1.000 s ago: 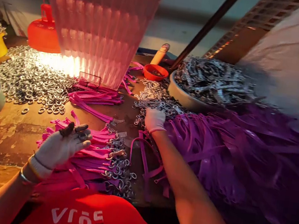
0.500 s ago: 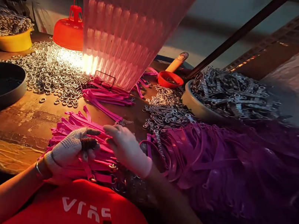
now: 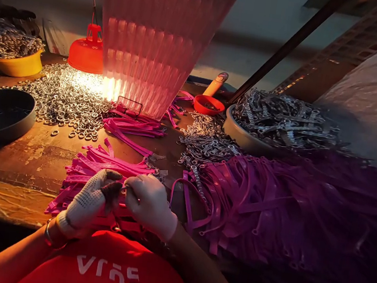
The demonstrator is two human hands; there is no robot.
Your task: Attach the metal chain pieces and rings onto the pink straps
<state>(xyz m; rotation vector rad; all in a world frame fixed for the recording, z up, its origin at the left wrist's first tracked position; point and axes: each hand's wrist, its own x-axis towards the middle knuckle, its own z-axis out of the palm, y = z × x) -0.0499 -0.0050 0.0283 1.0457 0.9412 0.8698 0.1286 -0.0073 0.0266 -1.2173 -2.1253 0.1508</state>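
My left hand [image 3: 89, 200], in a white dotted glove with dark fingertips, is closed in front of my body. My right hand [image 3: 149, 202], in a thin white glove, is pinched right beside the left fingertips. A small bit of something shiny shows between the two hands, too small to name. Beneath and behind them lies a bundle of pink straps [image 3: 85, 168] with metal rings at its right end. To the right spreads a large heap of purple straps [image 3: 255, 194].
A red lamp [image 3: 86, 55] hangs over a pile of metal rings [image 3: 74, 101]. A dark pan [image 3: 2, 132] and yellow bowl [image 3: 23, 64] stand left. A clear ribbed sheet [image 3: 149, 46] hangs behind. Right are a red dish [image 3: 200, 108] and a basin [image 3: 242, 133] of metal pieces.
My right hand has come down and closed in against the left fingertips; its fingers were reaching over the pink straps before. The camera view has shifted slightly.
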